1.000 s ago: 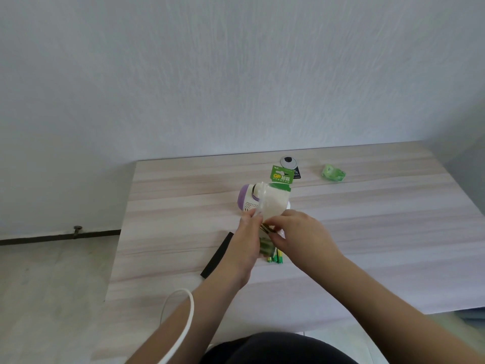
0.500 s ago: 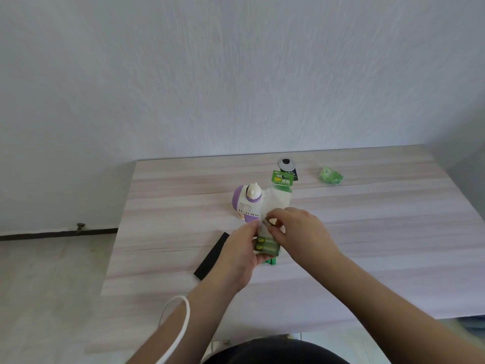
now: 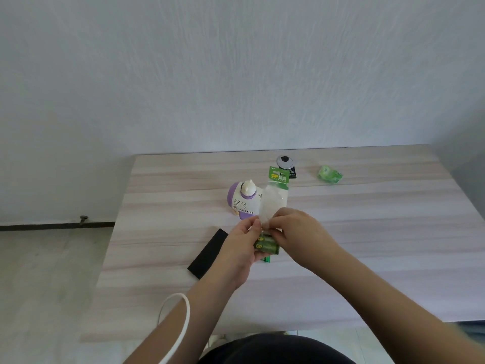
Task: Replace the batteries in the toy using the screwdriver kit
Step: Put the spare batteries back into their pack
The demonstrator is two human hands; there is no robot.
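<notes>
Both hands hold the battery pack (image 3: 270, 222) above the table (image 3: 367, 232), left hand (image 3: 242, 246) gripping its green batteries (image 3: 266, 245) while right hand (image 3: 296, 232) pinches the clear film, likely to tear it open; the toy (image 3: 242, 200) waits just behind.

- A pale wood-grain table (image 3: 367, 232) is seen from above, with its far edge set against a wall.
- A grey-white textured wall (image 3: 236, 74) is seen behind the table, filling the upper half of the view.
- A light floor (image 3: 47, 271) is visible to the left of the table.
- A dark strip (image 3: 52, 225) is seen running along the foot of the wall, with a small dark fitting (image 3: 84, 218) just above it.
- A white cord (image 3: 181, 324) is seen looped in the foreground at the lower left.
- A dark garment (image 3: 275, 349) is visible at the bottom edge.
</notes>
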